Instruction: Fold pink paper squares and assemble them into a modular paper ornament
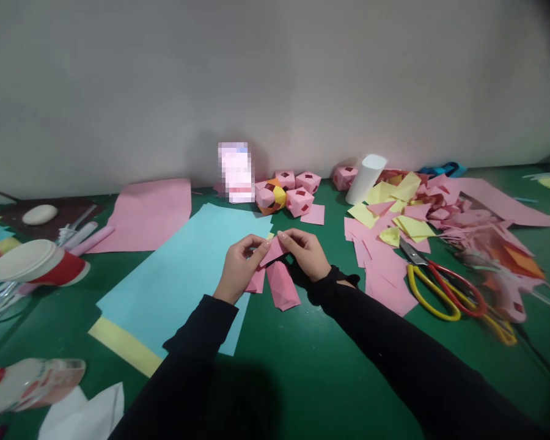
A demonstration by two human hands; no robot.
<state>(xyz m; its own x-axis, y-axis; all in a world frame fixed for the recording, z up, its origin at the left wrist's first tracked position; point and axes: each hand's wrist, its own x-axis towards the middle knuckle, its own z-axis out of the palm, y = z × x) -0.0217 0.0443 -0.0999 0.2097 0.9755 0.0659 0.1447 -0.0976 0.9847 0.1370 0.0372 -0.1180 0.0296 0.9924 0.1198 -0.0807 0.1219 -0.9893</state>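
Note:
Between my two hands is a small piece of pink paper [274, 250], which looks folded. My left hand [238, 264] pinches its left end between thumb and fingers. At the other end, the thumb and fingers of my right hand [308, 252] are closed on the same paper. Just below lies a folded pink paper piece [283, 287] on the green table. Another bit of pink paper [255, 282] shows beside my left hand, partly hidden by it. Large light-blue sheets [178, 287] extend under and left of my left hand.
Pink folded paper shapes [299, 200] stand near the wall beside a lit phone [236, 174]. To the right are a white tube [366, 178], pink and yellow scraps [385, 269] and scissors [440, 290]. A paper cup [41, 263] and a bottle [34, 382] lie at left.

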